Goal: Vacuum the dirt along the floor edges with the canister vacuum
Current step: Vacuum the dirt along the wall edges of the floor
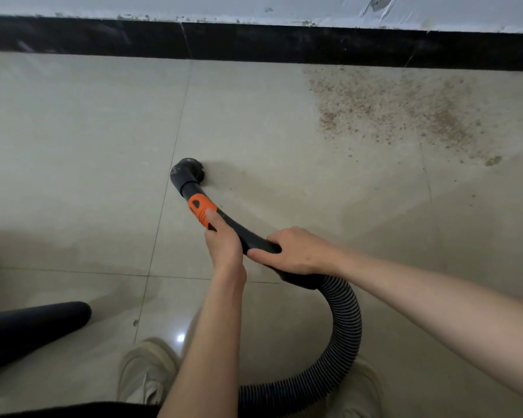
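Note:
A black round brush nozzle [187, 171] rests on the beige tiled floor [73, 140], joined by an orange collar [200, 211] to a curved black wand [248, 236]. My left hand [222, 241] grips the wand just behind the collar, thumb lying on the orange part. My right hand [295, 251] grips the wand further back, where the ribbed black hose [343, 324] begins and loops down to the bottom edge. A patch of brown dirt [399, 110] is spread over the floor to the upper right, up to the black skirting [254, 43].
A white scuffed wall [254, 9] rises above the skirting. A dark tube-shaped object [34, 324] lies at the lower left. My two light shoes [147, 372] stand at the bottom, the hose passing between them.

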The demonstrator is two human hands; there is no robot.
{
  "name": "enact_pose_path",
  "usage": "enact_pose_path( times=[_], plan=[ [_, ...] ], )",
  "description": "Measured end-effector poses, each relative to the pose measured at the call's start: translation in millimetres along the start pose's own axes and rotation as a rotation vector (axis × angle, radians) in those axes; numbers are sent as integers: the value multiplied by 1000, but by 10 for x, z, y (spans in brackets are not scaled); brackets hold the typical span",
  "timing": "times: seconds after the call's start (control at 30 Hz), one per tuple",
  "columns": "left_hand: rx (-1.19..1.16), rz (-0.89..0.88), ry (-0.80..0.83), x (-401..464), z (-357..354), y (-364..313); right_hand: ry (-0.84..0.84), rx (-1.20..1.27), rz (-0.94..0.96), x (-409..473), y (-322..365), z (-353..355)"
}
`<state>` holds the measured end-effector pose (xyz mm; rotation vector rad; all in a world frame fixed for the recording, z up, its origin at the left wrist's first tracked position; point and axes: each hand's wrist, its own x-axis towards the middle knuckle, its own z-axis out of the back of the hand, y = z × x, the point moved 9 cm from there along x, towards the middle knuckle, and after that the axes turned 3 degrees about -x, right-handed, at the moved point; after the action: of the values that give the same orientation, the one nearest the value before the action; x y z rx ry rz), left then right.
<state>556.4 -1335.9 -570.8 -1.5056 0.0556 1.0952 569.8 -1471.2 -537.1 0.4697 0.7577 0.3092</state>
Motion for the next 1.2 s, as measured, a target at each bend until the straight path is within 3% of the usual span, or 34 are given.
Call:
enact_pose_path(
  times=[0.1, 0.27, 0.4, 0.5, 0.63, 0.8, 0.87, 1.0, 1.2],
  plan=[
    [-64, 19, 68, -46, -22, 124, 28, 32, 17, 2, 103, -81],
    [-167, 80, 315, -73, -311, 118, -122, -57, -42, -90, -58, -27],
    [-27, 11, 409, -163, -637, -20, -284, 1, -190, -219, -386, 163],
    [55, 3, 476, -208, -909, -131, -290, 114, -236, -332, -568, 215],
    [70, 34, 422, -211, -917, -103, -205, 244, -196, -380, -572, 167],
    [-58, 4, 74, -139, -254, 15, 24, 206, -71, -275, -266, -78],
    [-123, 12, 6, -109, -67, 41, 90, 207, -46, -224, -172, -155],
    [-162, 34, 63, -49, -47, 59, 129, 253, -72, -166, -140, -191],
    [-121, 99, 328, -92, -425, 23, 97, 496, -95, -134, -217, -34]
  ],
)
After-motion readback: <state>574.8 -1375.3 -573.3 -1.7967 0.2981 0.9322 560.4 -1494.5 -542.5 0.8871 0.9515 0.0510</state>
